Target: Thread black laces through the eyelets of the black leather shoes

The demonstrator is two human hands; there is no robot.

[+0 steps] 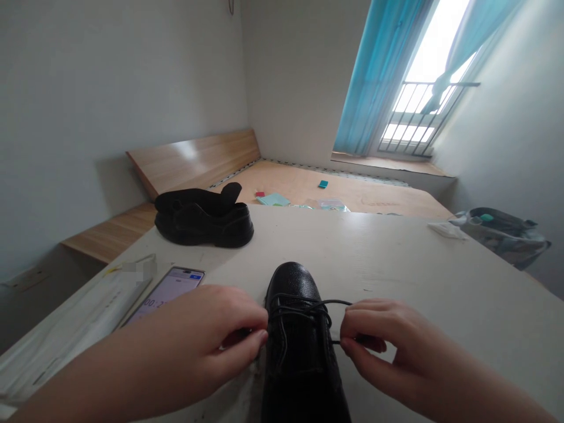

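A black leather lace-up shoe (297, 346) stands on the white table with its toe pointing away from me. Thin black shoelace (304, 305) crosses loosely over its front, and strands of it run out to the right. There my right hand (374, 338) pinches the lace between thumb and fingers, a little apart from the shoe. My left hand (233, 338) is closed in a pinch against the shoe's left side; whatever lies between its fingertips is hidden. Farther back on the left sits a second black shoe (202, 223), turned sideways, with a black insole-like piece (194, 200) on top.
A phone (176, 285) with a lit timer screen lies left of the shoe, partly behind my left arm. Beside it is a clear plastic bag (79, 323). A white crumpled item (447, 229) rests at the table's right edge (506, 258), near a bag-lined bin (506, 232).
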